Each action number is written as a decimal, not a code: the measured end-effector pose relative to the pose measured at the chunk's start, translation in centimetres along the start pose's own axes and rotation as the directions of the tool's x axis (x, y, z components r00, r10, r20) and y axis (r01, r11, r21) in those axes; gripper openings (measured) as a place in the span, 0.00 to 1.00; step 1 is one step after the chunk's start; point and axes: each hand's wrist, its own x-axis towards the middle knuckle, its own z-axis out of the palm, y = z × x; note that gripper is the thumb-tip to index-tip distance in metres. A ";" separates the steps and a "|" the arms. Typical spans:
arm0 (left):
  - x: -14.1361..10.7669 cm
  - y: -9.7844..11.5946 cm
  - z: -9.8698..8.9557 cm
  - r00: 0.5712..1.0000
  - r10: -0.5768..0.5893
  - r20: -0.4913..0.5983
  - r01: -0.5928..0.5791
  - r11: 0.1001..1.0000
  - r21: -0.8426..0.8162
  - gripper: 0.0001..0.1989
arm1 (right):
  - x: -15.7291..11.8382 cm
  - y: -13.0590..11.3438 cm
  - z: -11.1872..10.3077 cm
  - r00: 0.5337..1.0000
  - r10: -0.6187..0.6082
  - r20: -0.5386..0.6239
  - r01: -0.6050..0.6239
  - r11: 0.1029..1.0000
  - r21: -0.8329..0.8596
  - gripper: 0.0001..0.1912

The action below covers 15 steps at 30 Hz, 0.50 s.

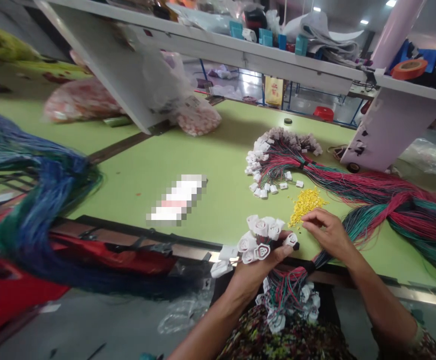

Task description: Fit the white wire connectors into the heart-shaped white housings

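Observation:
My left hand is closed around a bunch of white plug connectors, their faces turned up and their wires mostly hidden by the hand. One white connector stands out at the thumb tip. My right hand is at the edge of a heap of small yellow pieces. Its thumb and forefinger are brought together; anything between them is too small to make out. Below, at my lap, hangs a bundle of red, green and black wires with more white connectors on its ends.
A tied wire harness with white connectors lies across the right of the green table. Blue and green wires drape over the left edge. A bag of pale pink parts sits under the white shelf.

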 end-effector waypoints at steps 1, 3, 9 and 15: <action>0.0 -0.3 -0.1 1.000 0.000 -0.031 0.000 1.000 -0.015 0.11 | 0.2 0.5 0.2 0.999 0.036 0.023 -0.033 0.993 -0.110 0.02; 0.0 -0.8 -0.1 0.998 -0.012 -0.064 0.010 0.999 -0.032 0.11 | 0.4 1.3 0.9 0.992 0.097 0.078 -0.071 0.957 -0.281 0.01; -0.1 -1.2 -0.1 0.995 -0.011 -0.100 0.008 0.999 -0.036 0.11 | 0.5 2.4 2.6 0.986 0.144 0.078 -0.106 0.922 -0.371 0.05; 0.1 -1.0 -0.1 0.994 -0.021 -0.112 0.017 0.999 -0.042 0.11 | 0.3 2.2 2.3 0.993 0.094 0.077 -0.074 0.970 -0.233 0.07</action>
